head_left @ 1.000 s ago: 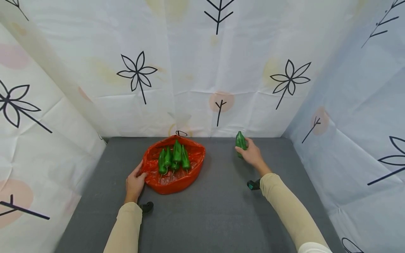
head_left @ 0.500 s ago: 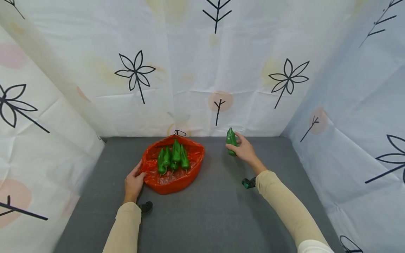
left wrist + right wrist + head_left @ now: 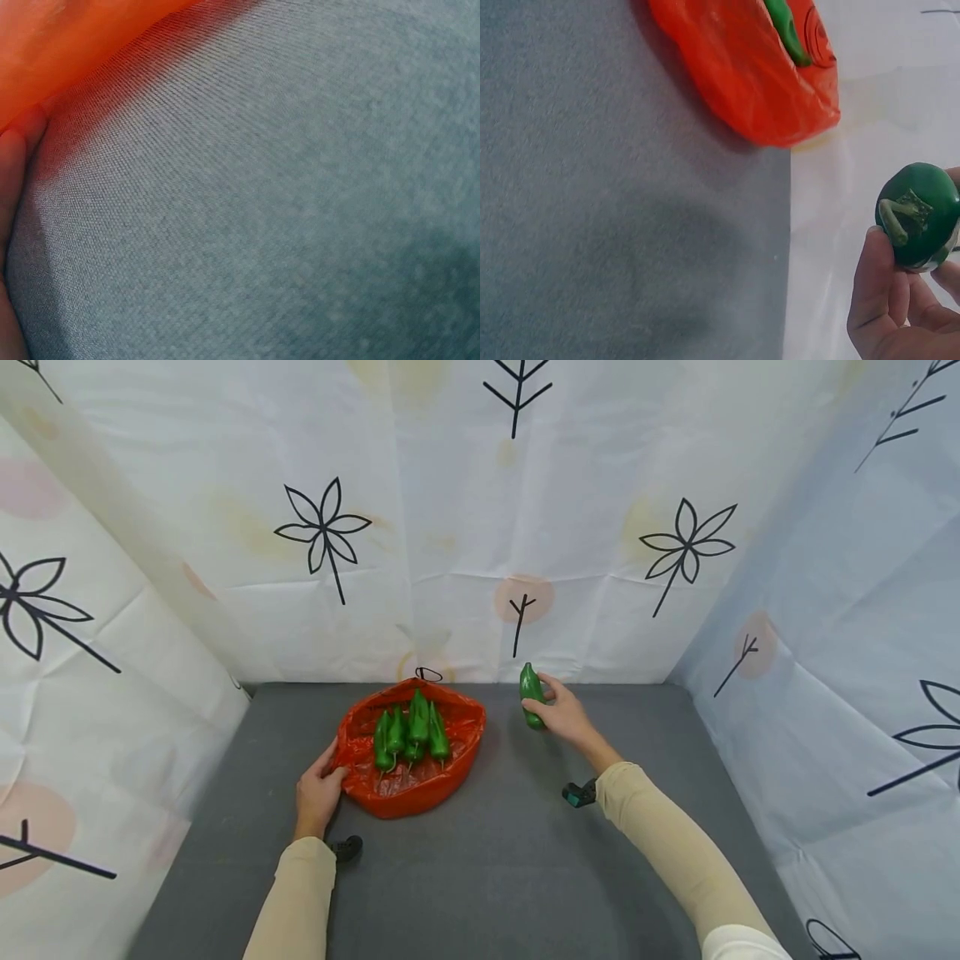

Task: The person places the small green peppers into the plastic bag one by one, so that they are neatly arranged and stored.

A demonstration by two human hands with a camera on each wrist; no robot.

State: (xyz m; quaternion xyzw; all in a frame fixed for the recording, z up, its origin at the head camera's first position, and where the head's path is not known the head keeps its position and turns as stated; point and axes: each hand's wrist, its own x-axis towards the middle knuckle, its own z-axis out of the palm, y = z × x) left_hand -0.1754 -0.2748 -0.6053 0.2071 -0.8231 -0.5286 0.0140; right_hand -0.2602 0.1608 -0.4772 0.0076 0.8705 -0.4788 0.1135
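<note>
An orange-red plastic bag [image 3: 408,802] sits on the table with its mouth spread wide. Several green peppers [image 3: 418,718] lie inside it, stems toward the near side. My left hand [image 3: 318,793] pinches the bag's left rim between thumb and fingers; in the left wrist view only fingertips [image 3: 34,127] show at the bag's edge. To the right of the bag, my right hand [image 3: 564,712] grips another green pepper [image 3: 532,697] above the table, tip pointing up and away. The right wrist view shows that pepper's stem end [image 3: 911,214], with thumb and fingers curled round it.
The dark grey table [image 3: 480,893] ends at a white patterned cloth [image 3: 450,552] close behind the bag and the held pepper. Similar cloth walls [image 3: 847,693] stand at both sides. A dark wrist camera [image 3: 581,793] sits under the right forearm, another [image 3: 347,849] beside the left.
My right hand has carried its pepper leftward, closer to the bag. My left hand and the bag with its peppers have stayed in place.
</note>
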